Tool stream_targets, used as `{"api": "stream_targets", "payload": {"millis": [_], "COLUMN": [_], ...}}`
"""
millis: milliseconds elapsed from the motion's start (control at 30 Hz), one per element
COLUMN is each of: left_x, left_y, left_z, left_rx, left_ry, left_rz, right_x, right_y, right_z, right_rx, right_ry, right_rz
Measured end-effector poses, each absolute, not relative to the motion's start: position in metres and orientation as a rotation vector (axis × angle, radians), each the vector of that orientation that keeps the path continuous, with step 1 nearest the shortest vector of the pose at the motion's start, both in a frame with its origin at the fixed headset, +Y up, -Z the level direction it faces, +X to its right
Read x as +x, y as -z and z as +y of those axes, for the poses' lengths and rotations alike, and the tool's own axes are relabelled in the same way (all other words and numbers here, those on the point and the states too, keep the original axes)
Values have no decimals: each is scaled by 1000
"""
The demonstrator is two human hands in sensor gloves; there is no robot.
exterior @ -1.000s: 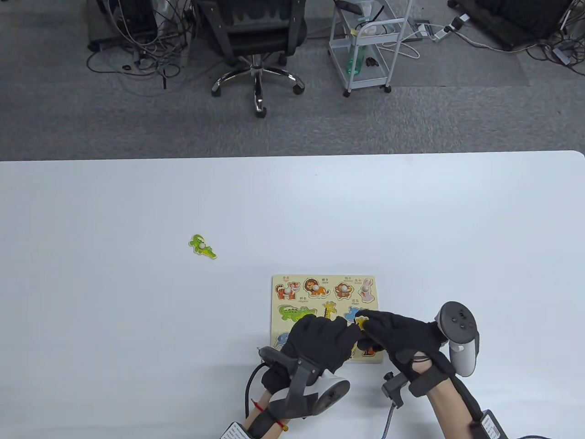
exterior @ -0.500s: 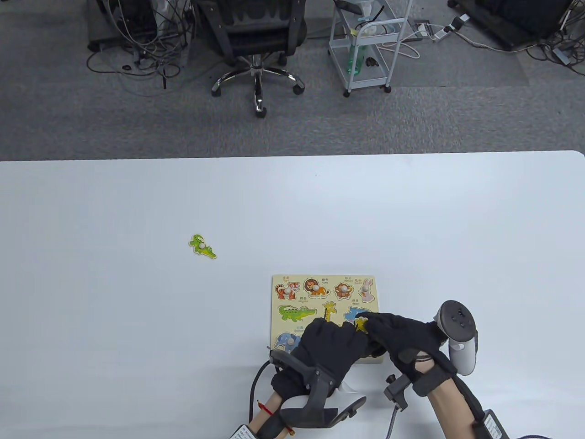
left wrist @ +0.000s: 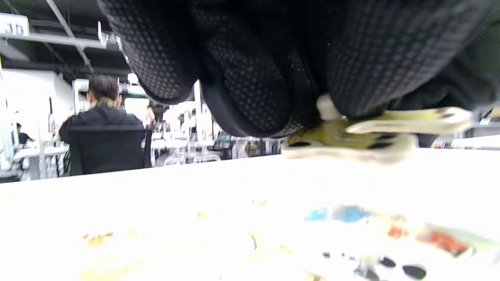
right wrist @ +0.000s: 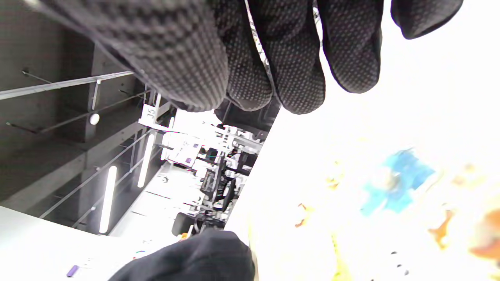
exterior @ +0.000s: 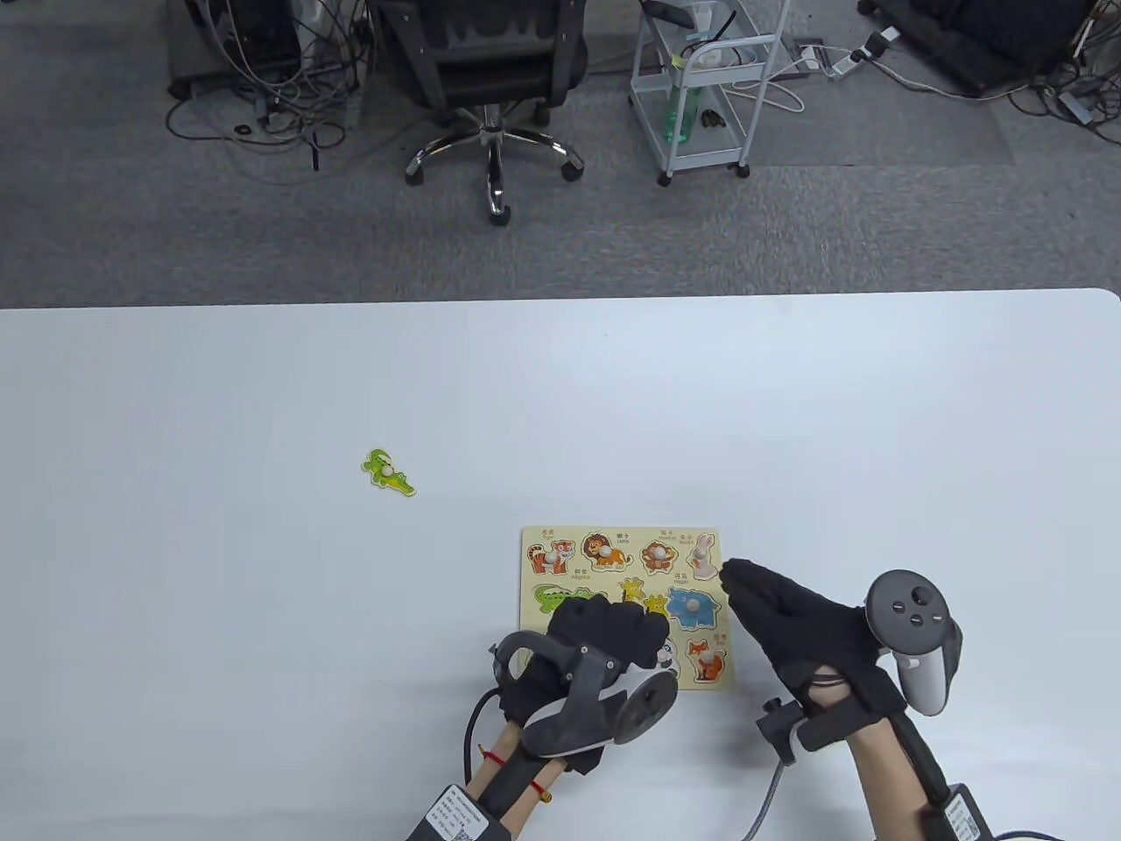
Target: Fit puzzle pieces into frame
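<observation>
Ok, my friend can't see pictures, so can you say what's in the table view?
Two hands in black gloves work at an animal puzzle board near the front of a white table. The left hand holds a yellow giraffe piece over the board, and the right hand rests open beside it. A green crocodile piece lies alone far to the left.
</observation>
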State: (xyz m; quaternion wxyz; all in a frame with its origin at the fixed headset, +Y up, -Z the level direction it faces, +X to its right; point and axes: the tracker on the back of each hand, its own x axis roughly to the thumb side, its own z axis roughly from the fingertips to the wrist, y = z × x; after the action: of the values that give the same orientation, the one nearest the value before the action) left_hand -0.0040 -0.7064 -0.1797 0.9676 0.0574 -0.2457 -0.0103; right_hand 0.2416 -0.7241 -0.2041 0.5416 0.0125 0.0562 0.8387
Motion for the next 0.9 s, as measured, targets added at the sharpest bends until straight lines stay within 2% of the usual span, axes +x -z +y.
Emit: {"api": "stream_targets", "payload": {"millis": [100, 333, 900], "left_x": [0, 11, 28], "left_y": [193, 217, 231], "left_z": [-718, -735, -745], "left_rx": [27, -59, -106], "left_ry": [71, 179, 312], "left_rz": [-469, -428, -431], "right_x": [245, 244, 248], "right_y": [204, 203, 202], "right_z": [-725, -723, -720], "right_rx": [4, -5, -8], "right_ry": [-1972, -1982, -1933], "right_rz": [143, 99, 56]}}
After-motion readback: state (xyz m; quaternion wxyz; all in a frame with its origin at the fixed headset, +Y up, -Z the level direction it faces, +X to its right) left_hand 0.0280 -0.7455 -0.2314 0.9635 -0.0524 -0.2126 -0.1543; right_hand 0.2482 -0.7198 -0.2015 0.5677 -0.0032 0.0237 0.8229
